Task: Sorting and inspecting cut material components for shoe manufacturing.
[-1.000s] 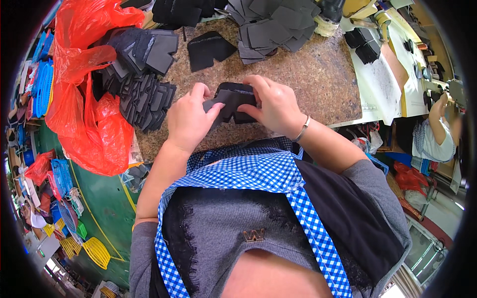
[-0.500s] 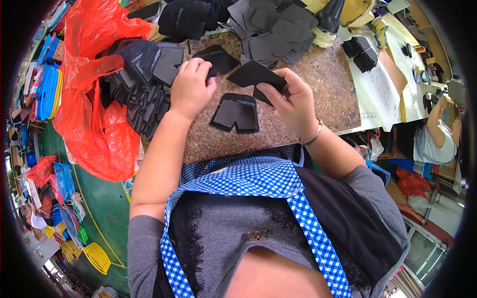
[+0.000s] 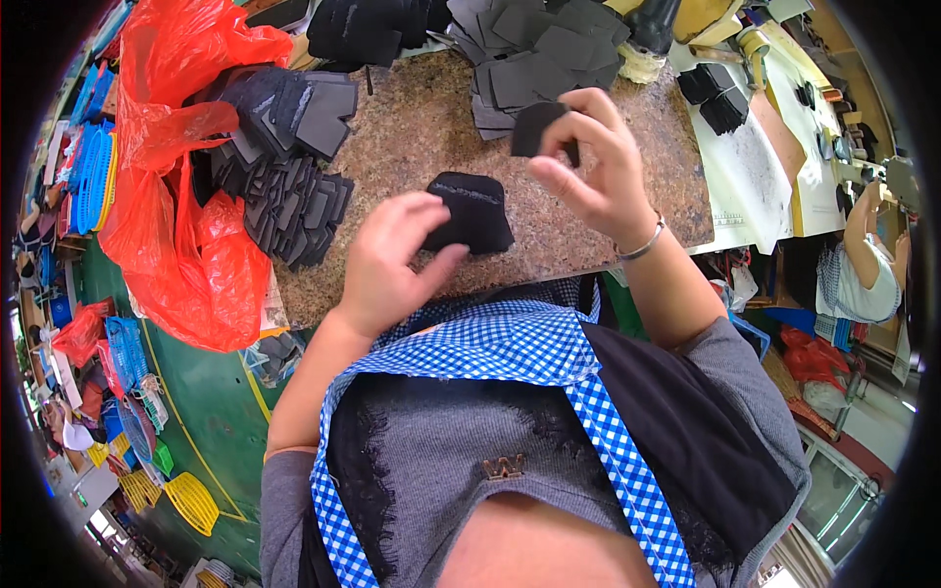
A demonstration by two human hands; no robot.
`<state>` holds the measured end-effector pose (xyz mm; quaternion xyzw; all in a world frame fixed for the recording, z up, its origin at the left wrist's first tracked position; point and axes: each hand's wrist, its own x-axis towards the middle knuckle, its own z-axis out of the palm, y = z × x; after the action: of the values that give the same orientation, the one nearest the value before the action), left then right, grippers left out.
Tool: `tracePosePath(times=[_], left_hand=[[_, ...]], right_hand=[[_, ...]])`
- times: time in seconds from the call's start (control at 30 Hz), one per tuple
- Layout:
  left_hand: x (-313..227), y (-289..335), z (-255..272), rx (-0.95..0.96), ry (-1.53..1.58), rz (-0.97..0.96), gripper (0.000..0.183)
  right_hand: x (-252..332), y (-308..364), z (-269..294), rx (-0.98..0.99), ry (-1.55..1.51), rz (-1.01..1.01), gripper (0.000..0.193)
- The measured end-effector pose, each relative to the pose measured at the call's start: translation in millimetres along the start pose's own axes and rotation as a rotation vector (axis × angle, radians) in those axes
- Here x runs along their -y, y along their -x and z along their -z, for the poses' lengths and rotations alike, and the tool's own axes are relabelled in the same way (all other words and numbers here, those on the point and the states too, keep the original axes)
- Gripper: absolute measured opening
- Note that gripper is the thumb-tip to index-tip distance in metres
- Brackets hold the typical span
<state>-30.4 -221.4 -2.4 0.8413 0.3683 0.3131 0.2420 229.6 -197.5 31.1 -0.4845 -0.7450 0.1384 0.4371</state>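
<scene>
A black flat piece [image 3: 473, 218] with rounded corners and a pale streak along its far edge lies on the speckled brown slab in front of me. My left hand [image 3: 397, 257] is at its left side, thumb and fingers spread, the fingertips over its edge. Farther right, my right hand [image 3: 600, 165] is raised above the slab with bent fingers around a small dark piece [image 3: 534, 129]. Part of that piece is hidden behind the fingers. A heap of dark grey notched pieces [image 3: 299, 211] lies to the left of my hands.
Grey pieces [image 3: 549, 59] and black pieces [image 3: 358, 29] are stacked at the slab's far side. A red plastic bag [image 3: 186, 225] sits at the left. Beyond the slab's right edge are white sheets [image 3: 755, 186] with a black stack [image 3: 716, 98]. Another person [image 3: 863, 274] is at far right.
My left hand has come nearer from the far side of the slab. A black piece now lies where a notched grey-topped piece showed. My right hand has shifted slightly right and away.
</scene>
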Motion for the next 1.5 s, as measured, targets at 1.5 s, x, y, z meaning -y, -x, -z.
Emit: tracePosePath(times=[1.5], left_hand=[[150.0, -170.6, 22.7, -0.413, -0.625, 0.406, 0.034]], right_hand=[[-72.8, -45.4, -17.7, 0.014, 0.450, 0.081, 0.030]])
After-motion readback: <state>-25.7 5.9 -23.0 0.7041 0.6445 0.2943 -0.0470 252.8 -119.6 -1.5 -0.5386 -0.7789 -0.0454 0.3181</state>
